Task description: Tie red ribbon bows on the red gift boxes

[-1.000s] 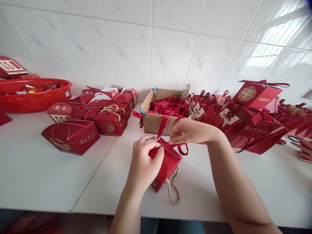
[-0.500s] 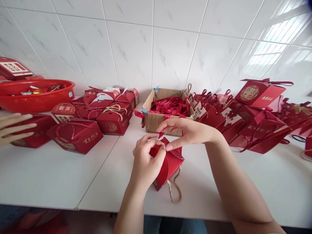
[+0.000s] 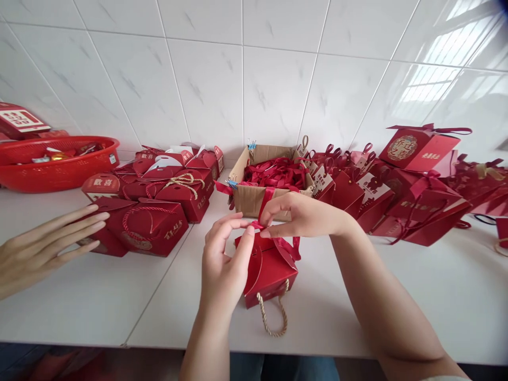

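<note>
A small red gift box (image 3: 273, 270) with overlapping top flaps stands on the white table before me, a twisted gold cord handle (image 3: 273, 332) hanging from its near side. Over its top, my left hand (image 3: 227, 254) pinches a red ribbon (image 3: 266, 203) between thumb and forefinger. My right hand (image 3: 296, 214) is closed on the same ribbon just to the right, fingers curled. One ribbon end rises toward the cardboard box; another loop hangs at the right rear of the gift box.
Behind is a cardboard box (image 3: 248, 200) of red ribbons. Red gift boxes (image 3: 156, 227) stand left, more (image 3: 420, 198) right. A red basket (image 3: 59, 172) is at far left. Another person's hand (image 3: 51, 243) reaches in from the left.
My hands have lifted slightly from the flaps, with more ribbon now showing between them. The other person's hand has moved right, pushing a red box against its neighbour.
</note>
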Motion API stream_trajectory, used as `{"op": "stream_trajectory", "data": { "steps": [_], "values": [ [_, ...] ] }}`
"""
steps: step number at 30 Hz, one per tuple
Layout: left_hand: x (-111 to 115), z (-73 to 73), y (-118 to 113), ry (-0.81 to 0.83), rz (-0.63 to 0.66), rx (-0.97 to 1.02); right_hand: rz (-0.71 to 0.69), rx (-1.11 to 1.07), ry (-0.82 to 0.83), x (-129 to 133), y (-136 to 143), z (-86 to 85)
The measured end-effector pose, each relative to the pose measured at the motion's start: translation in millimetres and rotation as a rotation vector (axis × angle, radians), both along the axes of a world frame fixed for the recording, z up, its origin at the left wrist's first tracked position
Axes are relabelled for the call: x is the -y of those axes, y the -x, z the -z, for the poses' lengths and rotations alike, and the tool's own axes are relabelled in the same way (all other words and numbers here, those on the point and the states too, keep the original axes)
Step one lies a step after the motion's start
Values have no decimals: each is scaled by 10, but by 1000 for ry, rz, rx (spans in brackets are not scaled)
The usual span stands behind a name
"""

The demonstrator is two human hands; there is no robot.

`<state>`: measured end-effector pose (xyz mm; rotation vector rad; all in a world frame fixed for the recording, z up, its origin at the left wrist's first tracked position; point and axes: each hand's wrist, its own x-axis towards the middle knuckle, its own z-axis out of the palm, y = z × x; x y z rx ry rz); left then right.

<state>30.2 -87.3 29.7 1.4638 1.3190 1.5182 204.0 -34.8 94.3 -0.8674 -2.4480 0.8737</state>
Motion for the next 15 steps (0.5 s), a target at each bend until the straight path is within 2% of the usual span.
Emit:
{"op": "stream_trajectory", "data": {
  "steps": [4,7,11,15],
  "values": [
    [102,-86,137,150,48,-234,93,-154,-5,54,-26,-70],
    [155,-92,222,129,98,-355,211,-316,-55,119,-66,-129],
    [164,-39,220,115,220,-444,368,-567,-214,241,-96,-193],
    [146,-8,163,135,273,-476,527,-904,-481,427,-89,-270]
  ]
}}
